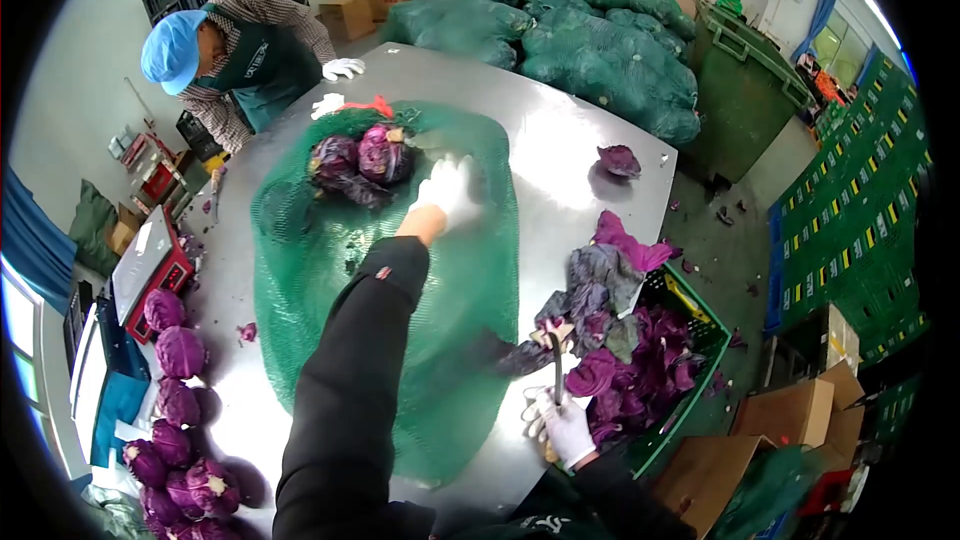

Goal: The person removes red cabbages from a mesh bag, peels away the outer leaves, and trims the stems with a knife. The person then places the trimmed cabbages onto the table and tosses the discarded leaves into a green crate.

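My left hand (447, 190), in a white glove on a black sleeve, reaches forward and lies with fingers spread on a green mesh sack (330, 270) spread across the steel table (560, 150). Just left of it, a few purple cabbages (360, 160) sit inside the far end of the sack. My right hand (565, 427), also gloved, is at the table's near right edge and grips a knife (557, 368) with the blade pointing away from me.
A green crate (700, 315) of purple leaves hangs at the table's right edge. Trimmed cabbages (178, 352) line the left side beside a red scale (150, 265). A co-worker in a blue cap (172, 48) stands at the far left. Filled green sacks (600, 40) and a bin (745, 90) are behind.
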`<action>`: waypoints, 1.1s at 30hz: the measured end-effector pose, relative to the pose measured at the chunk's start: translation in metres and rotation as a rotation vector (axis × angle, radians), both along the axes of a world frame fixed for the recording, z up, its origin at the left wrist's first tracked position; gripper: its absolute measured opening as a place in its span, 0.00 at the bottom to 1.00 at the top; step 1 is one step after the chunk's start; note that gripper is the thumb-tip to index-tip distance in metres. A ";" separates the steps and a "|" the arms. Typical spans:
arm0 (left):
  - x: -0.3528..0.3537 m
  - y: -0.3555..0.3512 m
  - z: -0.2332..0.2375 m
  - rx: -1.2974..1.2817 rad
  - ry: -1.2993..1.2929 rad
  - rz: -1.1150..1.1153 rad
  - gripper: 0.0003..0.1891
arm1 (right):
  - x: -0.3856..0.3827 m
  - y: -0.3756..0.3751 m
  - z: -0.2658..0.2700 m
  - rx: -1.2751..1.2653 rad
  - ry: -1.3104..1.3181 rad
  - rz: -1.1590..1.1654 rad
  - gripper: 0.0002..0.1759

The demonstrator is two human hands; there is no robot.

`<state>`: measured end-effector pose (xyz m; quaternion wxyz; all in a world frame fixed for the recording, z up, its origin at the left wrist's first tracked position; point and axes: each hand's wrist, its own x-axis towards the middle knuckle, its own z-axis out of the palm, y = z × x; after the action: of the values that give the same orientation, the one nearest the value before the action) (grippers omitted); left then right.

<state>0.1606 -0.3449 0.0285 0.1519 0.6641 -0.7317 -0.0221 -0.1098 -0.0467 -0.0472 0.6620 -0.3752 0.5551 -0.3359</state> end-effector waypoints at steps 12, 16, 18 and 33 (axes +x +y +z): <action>0.086 0.076 -0.025 0.141 1.740 0.317 0.39 | -0.012 -0.008 -0.008 0.059 -0.182 0.031 0.15; 0.142 0.102 -0.098 0.002 2.583 0.494 0.33 | -0.011 -0.010 0.002 0.061 -0.150 0.048 0.13; 0.144 0.106 -0.105 -0.094 2.496 0.469 0.30 | -0.012 -0.010 -0.004 0.041 -0.169 0.048 0.14; 0.028 0.196 -0.012 0.249 2.015 -0.173 0.30 | -0.014 -0.012 0.031 -0.067 -0.207 0.005 0.18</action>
<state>0.1885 -0.1486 0.0169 0.6251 0.2925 -0.3018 -0.6578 -0.1239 -0.0591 -0.0163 0.7038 -0.3618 0.4714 -0.3893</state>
